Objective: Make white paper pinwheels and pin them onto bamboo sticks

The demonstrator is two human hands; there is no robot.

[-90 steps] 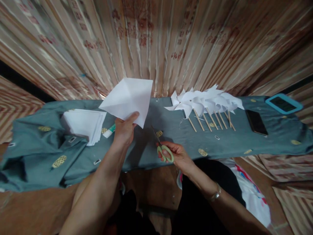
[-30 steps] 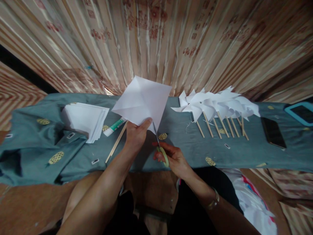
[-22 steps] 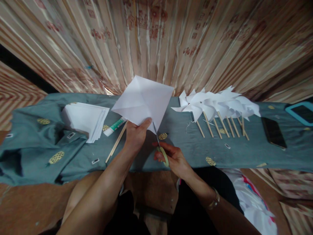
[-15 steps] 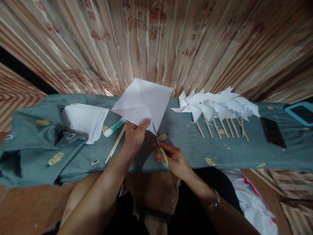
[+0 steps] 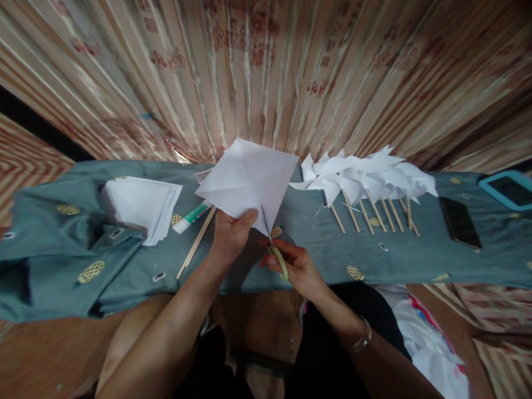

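A creased white square sheet of paper is held up over the cloth-covered table, one corner pointing toward me. My left hand pinches its lower left edge, thumb on top and fingers underneath. In my right hand is a pair of scissors with pale green handles, my fingers through the loops. The scissor blades lie across the paper near its lower corner, just right of my left thumb. Beneath the left side of the paper rest a glue stick and wooden sticks.
Several white paper pinwheels on sticks lie in a row at the right. Beyond them are a dark phone and a blue-framed device. A stack of white paper sits at the left. A striped curtain hangs behind the table.
The paper has shifted slightly right and toward me, with both hands staying on it and the scissors. The whole view has moved a little.
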